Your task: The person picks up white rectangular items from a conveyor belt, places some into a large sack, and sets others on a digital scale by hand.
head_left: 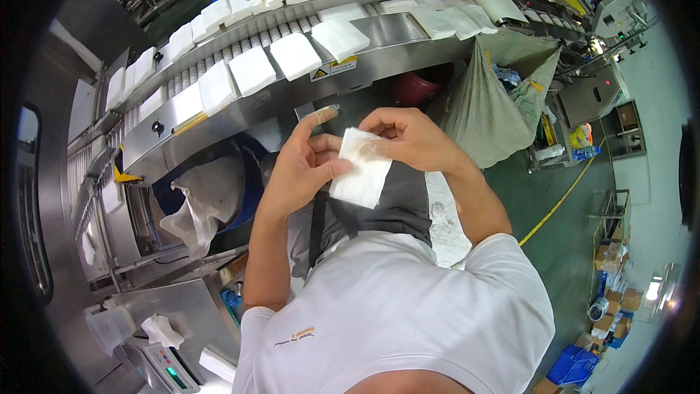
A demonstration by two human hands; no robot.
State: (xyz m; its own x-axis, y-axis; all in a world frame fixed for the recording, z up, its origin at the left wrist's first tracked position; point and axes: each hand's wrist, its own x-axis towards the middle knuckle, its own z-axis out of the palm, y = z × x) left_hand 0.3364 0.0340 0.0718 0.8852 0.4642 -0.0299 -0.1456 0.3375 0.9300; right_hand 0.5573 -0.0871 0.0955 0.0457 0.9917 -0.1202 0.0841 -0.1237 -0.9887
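Observation:
Over my lap, both hands hold a folded white sheet (363, 175), soft and wipe-like, slightly tilted. My left hand (308, 160) grips its left edge, thumb in front and the bent fingers partly hidden behind. The left forefinger points upward, and its tip has a pale wrapping. At the upper right of the sheet, my right hand (408, 137) is closed in a pinch, with the fingers curled. Beyond my hands, folded white pads (294, 55) lie in a row along the near edge of a metal roller conveyor (219, 122).
A second row of white pads (211, 16) runs along the conveyor's far side. Below it hangs a large greenish sack (481, 113) at right. A blue bin (251, 175) with a white plastic bag (200, 201) stands at left. A scale (164, 366) sits lower left.

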